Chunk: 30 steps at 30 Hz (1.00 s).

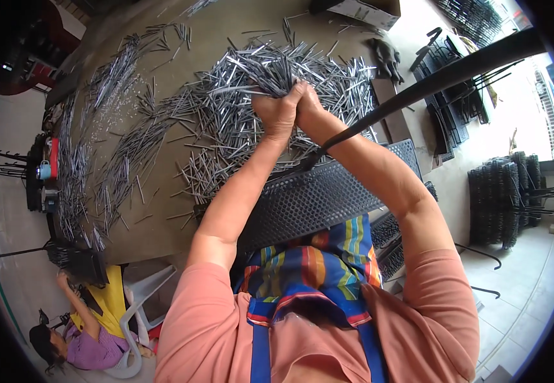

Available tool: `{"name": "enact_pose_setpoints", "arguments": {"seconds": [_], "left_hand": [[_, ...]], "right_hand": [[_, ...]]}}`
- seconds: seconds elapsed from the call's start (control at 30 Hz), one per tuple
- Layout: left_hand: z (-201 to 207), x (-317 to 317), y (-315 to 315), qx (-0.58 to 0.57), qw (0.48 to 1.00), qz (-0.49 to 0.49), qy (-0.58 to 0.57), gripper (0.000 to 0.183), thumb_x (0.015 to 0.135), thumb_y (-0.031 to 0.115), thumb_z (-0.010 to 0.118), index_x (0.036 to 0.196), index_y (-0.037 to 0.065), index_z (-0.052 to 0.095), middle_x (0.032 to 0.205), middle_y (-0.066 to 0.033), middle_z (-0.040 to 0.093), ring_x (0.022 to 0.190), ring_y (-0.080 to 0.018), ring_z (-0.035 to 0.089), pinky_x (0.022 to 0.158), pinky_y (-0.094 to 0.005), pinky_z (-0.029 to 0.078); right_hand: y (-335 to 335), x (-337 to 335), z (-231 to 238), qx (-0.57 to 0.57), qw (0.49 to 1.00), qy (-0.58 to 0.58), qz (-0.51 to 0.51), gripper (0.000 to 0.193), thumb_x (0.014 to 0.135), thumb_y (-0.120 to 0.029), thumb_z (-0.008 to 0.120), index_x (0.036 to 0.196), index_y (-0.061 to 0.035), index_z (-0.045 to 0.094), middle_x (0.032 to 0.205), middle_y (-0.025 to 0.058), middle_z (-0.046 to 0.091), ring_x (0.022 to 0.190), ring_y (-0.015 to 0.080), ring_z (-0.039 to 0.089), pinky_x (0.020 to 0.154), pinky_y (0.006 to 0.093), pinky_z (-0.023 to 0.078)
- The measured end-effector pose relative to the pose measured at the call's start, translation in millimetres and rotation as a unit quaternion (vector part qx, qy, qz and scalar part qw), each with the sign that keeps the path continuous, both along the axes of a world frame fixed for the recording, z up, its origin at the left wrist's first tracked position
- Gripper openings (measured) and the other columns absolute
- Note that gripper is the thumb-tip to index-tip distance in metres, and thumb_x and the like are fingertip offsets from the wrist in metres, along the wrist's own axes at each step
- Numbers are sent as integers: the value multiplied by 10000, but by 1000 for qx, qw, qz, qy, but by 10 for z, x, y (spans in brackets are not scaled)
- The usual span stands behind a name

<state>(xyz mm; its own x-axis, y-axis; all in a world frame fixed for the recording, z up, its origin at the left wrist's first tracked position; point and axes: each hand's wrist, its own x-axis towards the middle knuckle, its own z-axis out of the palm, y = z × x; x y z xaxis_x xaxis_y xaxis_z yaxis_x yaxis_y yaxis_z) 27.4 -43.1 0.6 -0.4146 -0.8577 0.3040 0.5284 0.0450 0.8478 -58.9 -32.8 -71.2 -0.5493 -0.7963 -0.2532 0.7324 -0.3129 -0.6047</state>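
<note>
My left hand and my right hand meet over a large heap of thin grey metal-looking strips. Both are closed around a bunch of strips, whose free ends fan out away from me. My fingers partly hide the gripped ends. Closer to my body, a black perforated panel lies at the near edge of the table, below my forearms. A long black bar slants from the panel past my right forearm toward the upper right.
More strips spread over the left of the brown table. A box stands at its far edge, a dark glove-like item nearby. Black racks are stacked at right. Another person sits lower left by a white chair.
</note>
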Motion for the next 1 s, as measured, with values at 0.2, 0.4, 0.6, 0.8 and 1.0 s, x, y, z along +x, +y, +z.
{"name": "enact_pose_setpoints", "arguments": {"seconds": [0.2,0.4,0.6,0.8,1.0], "left_hand": [[-168,33,-455,392,918,22,63,300,683,7,765,942,-27,616,909,-88,645,759,-188,611,693,-349,524],[35,7,-119,318,946,50,-35,298,683,28,773,872,-46,556,885,-96,602,818,-205,576,704,-409,513],[-87,-65,-589,421,902,17,95,98,747,-51,658,823,-22,604,826,-139,640,693,-292,654,676,-434,582],[-327,-120,-219,387,922,-1,28,243,687,46,765,871,-35,628,837,-107,648,704,-248,643,700,-383,554],[-285,348,-475,369,885,-278,-48,211,740,26,654,943,-33,660,907,-123,701,756,-234,680,750,-368,563]], "right_hand": [[27,410,476,240,965,96,-38,425,907,-381,596,948,40,642,912,147,665,771,252,644,682,414,513],[91,146,224,415,819,396,-1,611,893,-511,553,936,90,659,953,195,673,846,323,668,690,448,518],[126,156,358,299,947,96,-69,593,912,-524,522,988,61,588,860,140,612,718,266,603,689,401,519],[126,319,534,172,977,63,-114,523,936,-505,506,928,12,584,868,126,618,729,235,600,683,389,499],[214,241,589,233,966,85,79,439,895,-546,537,831,-119,618,740,19,586,631,167,528,571,362,394]]}}
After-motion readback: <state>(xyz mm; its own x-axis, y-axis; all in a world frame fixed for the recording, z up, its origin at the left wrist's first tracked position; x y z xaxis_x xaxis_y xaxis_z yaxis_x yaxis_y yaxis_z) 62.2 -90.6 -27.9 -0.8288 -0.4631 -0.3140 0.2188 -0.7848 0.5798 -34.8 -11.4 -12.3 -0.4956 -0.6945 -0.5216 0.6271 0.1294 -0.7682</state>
